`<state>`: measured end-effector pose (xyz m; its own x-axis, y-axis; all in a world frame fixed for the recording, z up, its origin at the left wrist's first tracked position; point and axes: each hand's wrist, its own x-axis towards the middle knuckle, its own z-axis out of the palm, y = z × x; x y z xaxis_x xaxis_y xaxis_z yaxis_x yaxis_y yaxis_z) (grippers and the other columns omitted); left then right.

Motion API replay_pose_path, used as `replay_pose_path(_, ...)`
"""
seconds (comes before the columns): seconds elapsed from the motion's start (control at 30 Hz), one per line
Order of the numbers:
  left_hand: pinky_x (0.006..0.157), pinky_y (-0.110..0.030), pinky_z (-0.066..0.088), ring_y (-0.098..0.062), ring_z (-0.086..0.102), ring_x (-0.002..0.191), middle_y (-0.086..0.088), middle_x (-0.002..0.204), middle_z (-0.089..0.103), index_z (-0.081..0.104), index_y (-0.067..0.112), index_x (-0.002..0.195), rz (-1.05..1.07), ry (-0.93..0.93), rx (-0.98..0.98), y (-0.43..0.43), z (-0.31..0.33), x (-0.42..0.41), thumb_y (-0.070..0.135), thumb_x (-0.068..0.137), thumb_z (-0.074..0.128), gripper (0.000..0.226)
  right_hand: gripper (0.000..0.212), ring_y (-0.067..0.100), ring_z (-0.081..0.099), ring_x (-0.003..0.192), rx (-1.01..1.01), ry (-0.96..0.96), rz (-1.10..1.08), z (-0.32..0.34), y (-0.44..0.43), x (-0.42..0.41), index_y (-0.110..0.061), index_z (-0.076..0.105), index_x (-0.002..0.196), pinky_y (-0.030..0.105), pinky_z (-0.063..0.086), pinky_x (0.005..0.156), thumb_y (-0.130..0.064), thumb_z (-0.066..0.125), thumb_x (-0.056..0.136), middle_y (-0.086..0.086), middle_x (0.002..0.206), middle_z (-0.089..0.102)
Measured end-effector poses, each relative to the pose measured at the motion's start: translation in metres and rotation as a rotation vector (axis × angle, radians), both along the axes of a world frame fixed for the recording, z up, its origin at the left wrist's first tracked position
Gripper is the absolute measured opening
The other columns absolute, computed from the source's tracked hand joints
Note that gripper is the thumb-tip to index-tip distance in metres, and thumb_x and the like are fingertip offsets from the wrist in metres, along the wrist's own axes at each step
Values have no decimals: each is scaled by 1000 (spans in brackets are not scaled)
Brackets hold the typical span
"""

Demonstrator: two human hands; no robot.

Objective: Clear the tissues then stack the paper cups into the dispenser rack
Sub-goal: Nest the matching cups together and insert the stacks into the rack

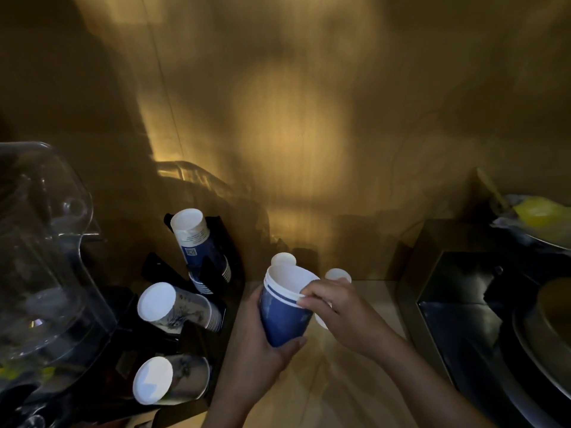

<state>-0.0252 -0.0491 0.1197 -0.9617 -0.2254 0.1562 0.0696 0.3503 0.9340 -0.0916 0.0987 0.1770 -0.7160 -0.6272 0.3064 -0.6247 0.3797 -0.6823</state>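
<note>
My left hand (259, 350) grips a nested stack of blue paper cups (282, 316) from below, mouths up, above the wooden counter. My right hand (336, 307) pinches the stack's white rim with thumb and fingers. Two loose white cups stand behind: one (282, 259) just past the stack, another (338, 274) partly hidden by my right hand. The black dispenser rack (216, 242) stands at left, holding three cup stacks bottoms-out: an upper one (197, 242), a middle one (176, 305) and a lower one (170, 379). No tissues are visible.
A clear plastic container (43, 257) fills the left edge. A dark metal sink unit (463, 298) sits at right, with a plate (543, 332) and a yellow item (537, 211) beyond. A brown wall rises directly behind the counter (340, 381).
</note>
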Motion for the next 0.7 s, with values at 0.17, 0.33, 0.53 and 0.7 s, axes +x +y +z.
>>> replay_pose_path(0.17,95,-30,48,-4,51,114,15,123,51,29,55,112,58,34,62,17,12,-3,45,49,79,81,20,-5,48,71,44,30,37,-2,1,5,-15,62,75,30,31,78,-28,52,86,-12,73,60)
replay_pose_path(0.33,74,-4,46,14,55,97,20,112,55,38,47,109,29,25,146,26,13,-4,21,61,84,72,23,5,46,83,90,-35,-5,-5,9,6,-27,58,72,32,29,87,-40,46,86,-14,77,60)
replay_pose_path(0.53,65,-7,49,7,61,89,13,107,60,41,32,120,7,19,198,31,23,-5,18,62,85,74,28,9,33,99,-25,-228,-77,1,15,7,-22,57,70,18,28,81,-36,46,91,-7,76,59)
replay_pose_path(0.7,62,-12,52,-1,67,82,5,102,64,44,29,116,-55,0,265,29,33,-8,21,57,85,72,30,1,34,97,-58,-209,-77,11,13,6,-27,54,68,10,23,81,-48,38,83,11,78,65)
